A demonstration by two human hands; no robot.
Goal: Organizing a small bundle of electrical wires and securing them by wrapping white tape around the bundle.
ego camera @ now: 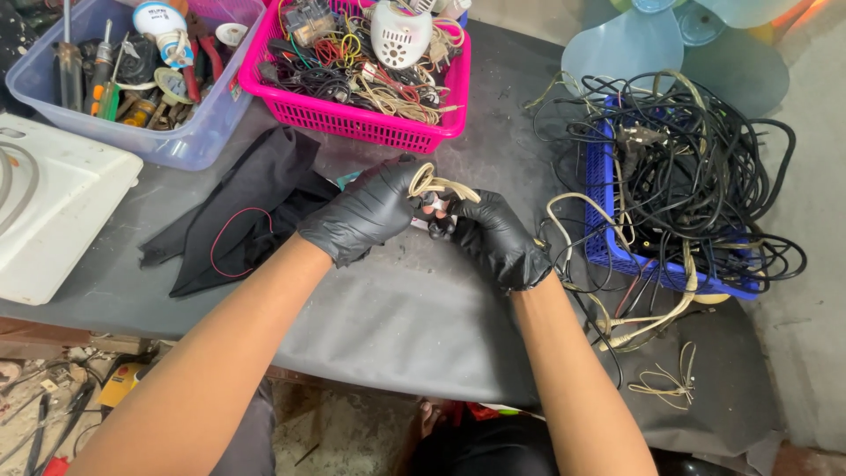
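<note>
both gloved hands, left hand (366,211) and right hand (493,234), are pinching a beige wire loop (438,184) at desk (397,317) centre, fingers pressed together; keeping coils snug likely helps, pink basket (352,115) at 12 o'clock.

Left hand (370,211) and right hand (498,236): black rubbery gloves, faint sheen. Small coil of cream plastic-sheathed wire (438,185): smooth. Grey table covering (397,308): matt, sheet-like, creased. Pink perforated plastic basket (352,119): glossy. Blue plastic crate (608,247): smooth. Black cloth (256,207): matt, soft. Translucent plastic tub (176,145): smooth.
</note>
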